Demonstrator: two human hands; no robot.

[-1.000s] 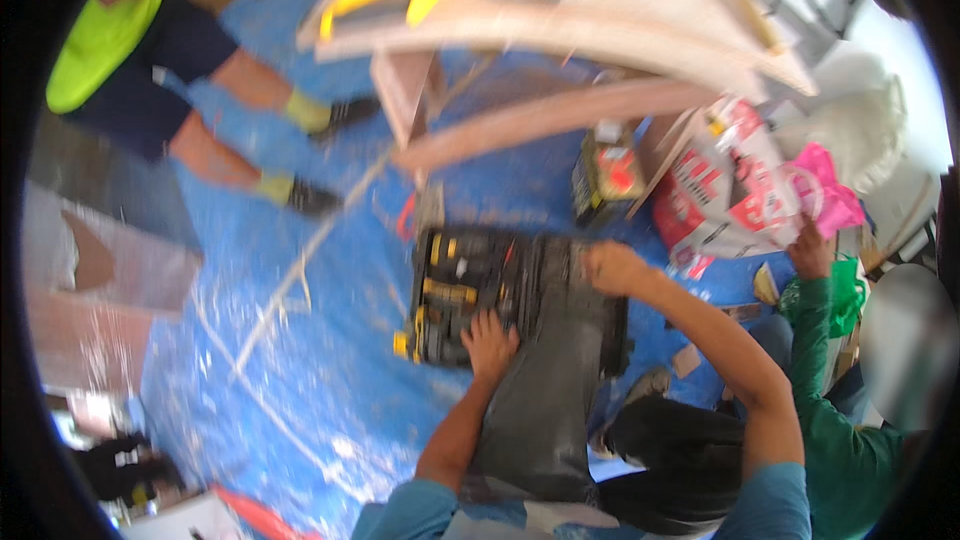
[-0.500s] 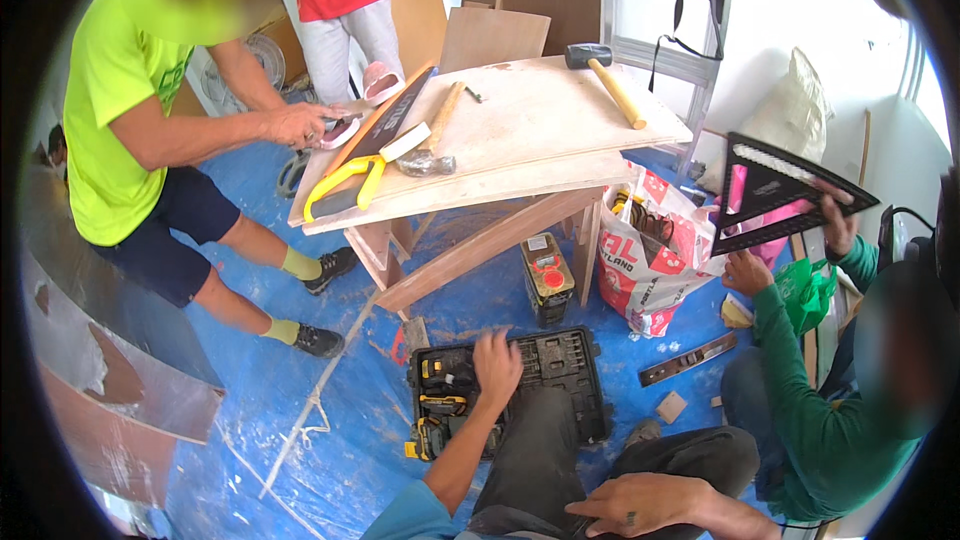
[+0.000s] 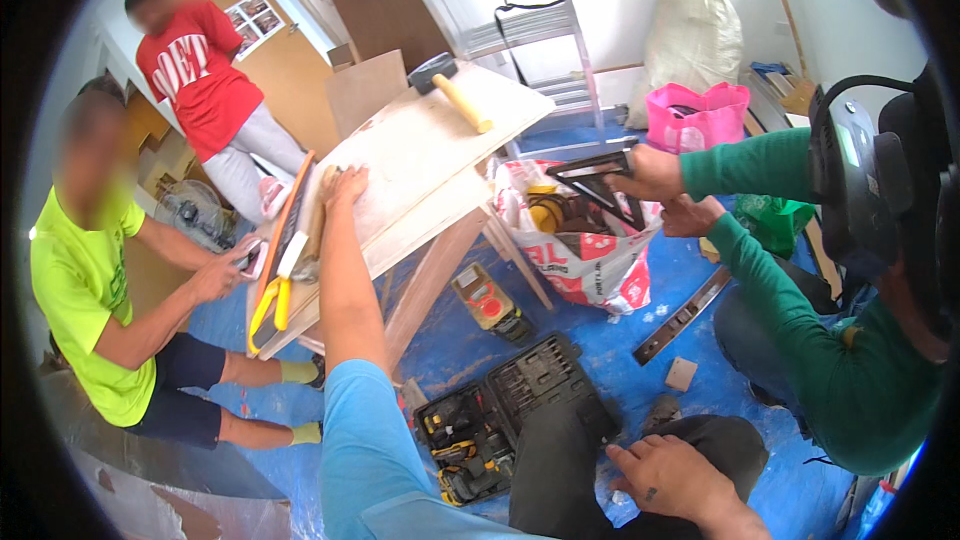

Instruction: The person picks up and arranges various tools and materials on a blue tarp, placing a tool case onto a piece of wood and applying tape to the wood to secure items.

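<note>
My left arm reaches across the workbench [image 3: 440,155], and my left hand [image 3: 345,187] is down on its top beside the wooden handle of a claw hammer [image 3: 314,225]. Its fingers are bent down where a small dark metal piece lay; whatever is under them is hidden. Close by are a handsaw [image 3: 282,302] with a yellow handle and a white block [image 3: 292,252]. My right hand [image 3: 672,475] rests on my knee, fingers apart and holding nothing. An open black tool case [image 3: 545,375] with a yellow-black drill [image 3: 462,480] lies before my legs.
A mallet [image 3: 462,103] lies on the bench's far end. Under and beside it stand a metal can [image 3: 490,302] and a cement bag [image 3: 585,270]. A spirit level [image 3: 683,318] lies on the blue floor sheet. One person works at left; another at right holds a black square [image 3: 590,175].
My left hand has gone from above the tool case up to the bench top beside the hammer. The view has tilted. The person at right has lowered the black square toward the cement bag.
</note>
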